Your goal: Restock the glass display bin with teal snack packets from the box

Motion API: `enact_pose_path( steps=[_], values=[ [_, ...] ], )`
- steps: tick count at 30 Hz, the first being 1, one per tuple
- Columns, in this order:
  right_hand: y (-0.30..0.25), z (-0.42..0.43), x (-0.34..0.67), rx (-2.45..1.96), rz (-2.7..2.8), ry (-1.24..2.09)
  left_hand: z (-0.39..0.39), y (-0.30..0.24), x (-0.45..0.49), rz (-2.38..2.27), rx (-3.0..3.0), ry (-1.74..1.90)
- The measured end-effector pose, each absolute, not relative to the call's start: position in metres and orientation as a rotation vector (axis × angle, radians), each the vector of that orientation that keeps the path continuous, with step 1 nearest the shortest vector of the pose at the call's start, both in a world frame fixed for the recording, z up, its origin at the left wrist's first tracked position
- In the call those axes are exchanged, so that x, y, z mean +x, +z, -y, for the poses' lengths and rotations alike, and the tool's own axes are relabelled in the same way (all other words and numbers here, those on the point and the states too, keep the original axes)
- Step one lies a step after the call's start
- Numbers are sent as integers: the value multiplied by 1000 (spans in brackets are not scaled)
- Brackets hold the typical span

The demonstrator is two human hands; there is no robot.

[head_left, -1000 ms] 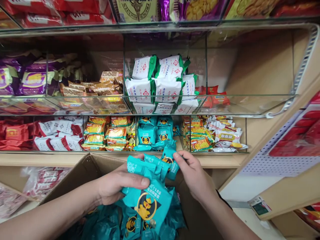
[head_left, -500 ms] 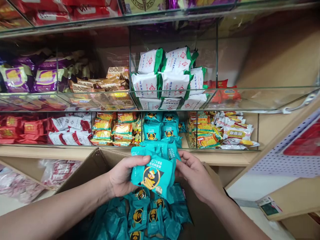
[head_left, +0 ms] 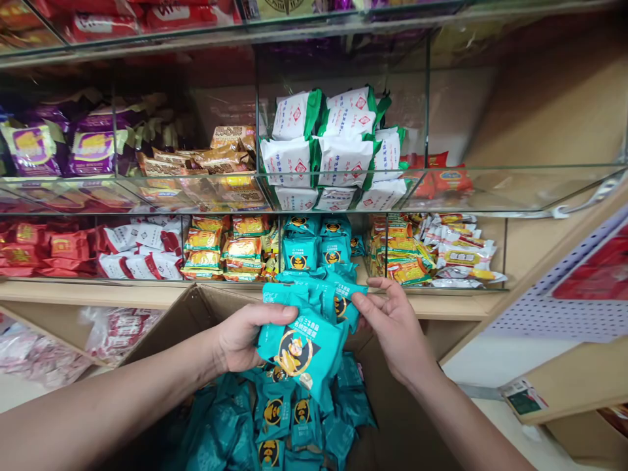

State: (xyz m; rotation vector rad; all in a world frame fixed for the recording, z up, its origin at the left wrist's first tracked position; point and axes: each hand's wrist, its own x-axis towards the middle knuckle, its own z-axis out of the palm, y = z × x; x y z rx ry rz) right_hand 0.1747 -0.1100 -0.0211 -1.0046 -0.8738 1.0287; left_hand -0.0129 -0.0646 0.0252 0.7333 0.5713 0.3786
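Several teal snack packets (head_left: 298, 353) with a black and yellow cartoon emblem are gripped by my left hand (head_left: 245, 337), thumb on top. My right hand (head_left: 392, 327) pinches the edge of another teal packet (head_left: 346, 301), just behind and to the right of the front one. Below both hands, an open cardboard box (head_left: 189, 320) holds many more teal packets (head_left: 272, 412). Straight ahead, stacks of matching teal packets (head_left: 300, 254) stand in a compartment of the lower shelf. The fingers under the held packets are hidden.
Clear dividers split the lower shelf (head_left: 456, 304) into compartments of orange packets (head_left: 203, 248), white-and-red packets (head_left: 140, 252) and red packets (head_left: 69, 245). Above, a glass-fronted shelf holds white-and-green packets (head_left: 346, 157) and purple packets (head_left: 93, 150). A perforated panel (head_left: 554, 307) stands at right.
My right hand has moved slightly right and up, drawing one teal packet outward from the bunch so its emblem now shows. My left hand keeps its hold in nearly the same place.
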Motion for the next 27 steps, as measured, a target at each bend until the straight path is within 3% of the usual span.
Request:
enact_pose_path(
  steps=[7, 16, 27],
  values=[
    [-25, 111, 174, -1023, 913, 834, 71, 27, -6, -602, 706, 445],
    [-25, 109, 164, -840, 1001, 1047, 77, 31, -1, -749, 733, 550],
    [-22, 80, 217, -1486, 1398, -67, 84, 30, -4, -757, 816, 473]
  ],
)
